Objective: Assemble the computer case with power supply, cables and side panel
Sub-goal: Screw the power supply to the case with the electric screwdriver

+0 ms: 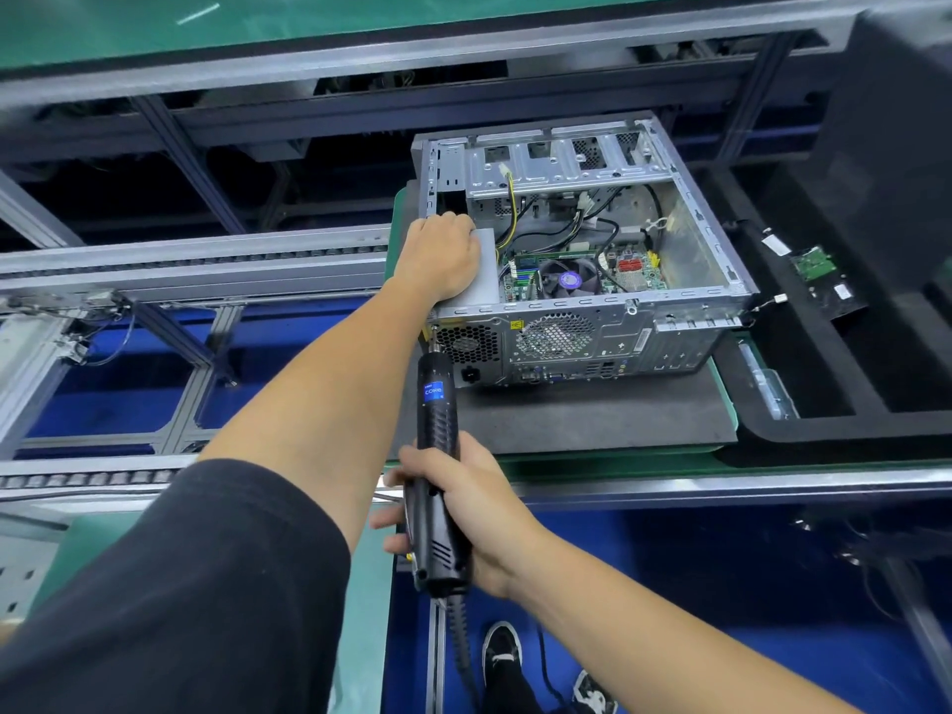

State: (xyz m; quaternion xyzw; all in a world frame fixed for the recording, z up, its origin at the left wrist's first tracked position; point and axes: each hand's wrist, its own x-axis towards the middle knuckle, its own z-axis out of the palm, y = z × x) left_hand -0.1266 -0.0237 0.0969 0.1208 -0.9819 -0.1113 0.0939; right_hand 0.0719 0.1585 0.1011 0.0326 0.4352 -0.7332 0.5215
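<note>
Computer case: a silver steel tower lying on its side, open side up and the side panel off, so the inside shows from above. Its rear panel faces the person.
Where it lies: on a dark foam mat that covers a green pallet, near the mat's far left corner; the pallet sits on the conveyor line.
Rear panel: perforated round fan grille, a yellow warning sticker beside it, a row of ports below, slot covers toward the right end.
Power supply: a plain grey box seated in the case's near left corner, its honeycomb vent and black mains socket showing through the rear panel.
Inside the case: green motherboard with a round black cooler fan; black, yellow and white cables loop over it; an empty perforated drive cage runs along the far wall.
Left hand: palm down on top of the power supply, fingers curled over its far left edge and pressing it.
Right hand: fingers wrapped round the body of a black electric screwdriver.
Electric screwdriver: held nearly upright, its tip at the case's rear left corner next to the vent; a blue sticker on the barrel, a cord hanging from its base.
Right of the pallet: a black foam tray holding a small green circuit board.
Floor: blue, with black-and-white shoes in view.
</note>
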